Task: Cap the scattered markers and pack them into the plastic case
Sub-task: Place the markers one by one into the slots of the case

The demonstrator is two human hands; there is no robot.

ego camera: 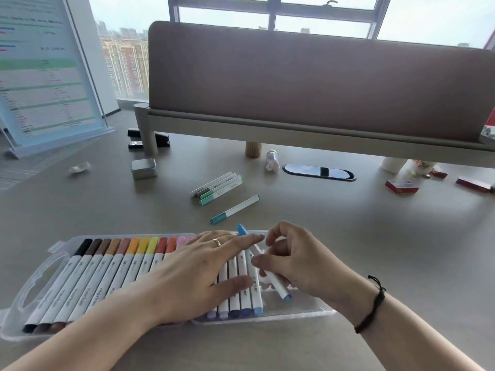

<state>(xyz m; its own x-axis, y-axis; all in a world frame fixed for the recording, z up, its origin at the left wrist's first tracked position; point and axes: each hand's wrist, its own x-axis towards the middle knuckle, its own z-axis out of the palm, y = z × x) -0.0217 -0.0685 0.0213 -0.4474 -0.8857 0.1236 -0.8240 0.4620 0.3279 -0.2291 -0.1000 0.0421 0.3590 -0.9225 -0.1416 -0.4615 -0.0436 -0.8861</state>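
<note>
Left grip (pixel 203 266) lies flat, fingers straight, on markers (pixel 107 279) in the case (pixel 34 287) at the desk's (pixel 375 236) near edge; right grip (pixel 292 261) pinches a blue marker (pixel 277 283).

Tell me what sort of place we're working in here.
Most likely a high-rise office desk: a fabric desk divider on the grey desk, a black stapler, a cable port, and tall windows overlooking city towers.

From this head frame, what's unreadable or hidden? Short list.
- Middle markers in the plastic case: covered by the left hand.
- Light-blue marker barrel: partly hidden by the right hand.
- Monitor text: blurred.
- Red boxes: labels too small.
- Objects at the right edge: cut off.
</note>
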